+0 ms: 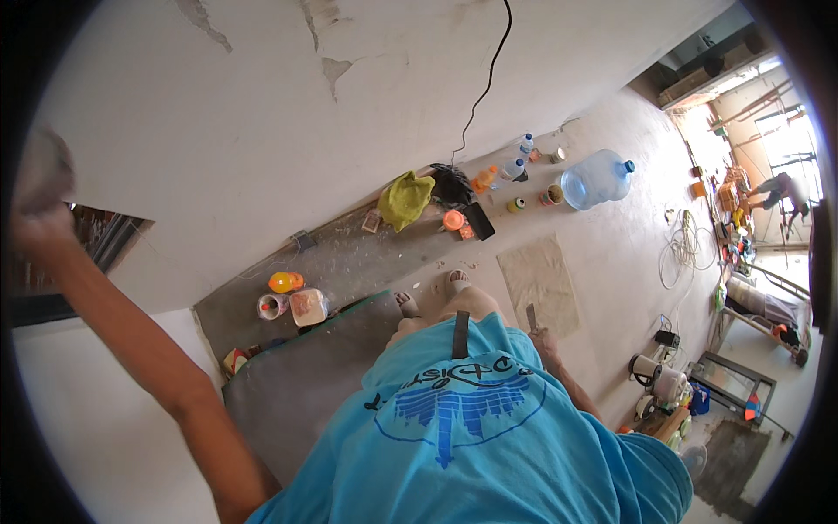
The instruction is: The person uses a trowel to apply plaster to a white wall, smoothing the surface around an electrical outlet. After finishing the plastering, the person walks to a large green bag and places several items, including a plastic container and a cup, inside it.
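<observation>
My left arm reaches far out to the left, up toward the white wall (pixel 227 131). At its end my left hand (pixel 39 229) is blurred by motion. It seems closed on a greyish thing (pixel 45 166), too smeared to name, beside a rectangular opening (pixel 105 237) in the wall. My right hand (pixel 546 345) hangs low by my right side, wrapped round a putty knife (pixel 532 317) whose flat blade points away from me. Below it a pale sheet (pixel 539 284) lies on the floor.
Along the wall's foot stand a green cloth (pixel 405 200), a black bag (pixel 451 185), several bottles and tubs, and a large blue water jug (pixel 597 180). A white bucket (pixel 308 307) is near my feet. A grey board (pixel 305 384) lies left. Cables (pixel 687 249) and another person (pixel 779 194) are right.
</observation>
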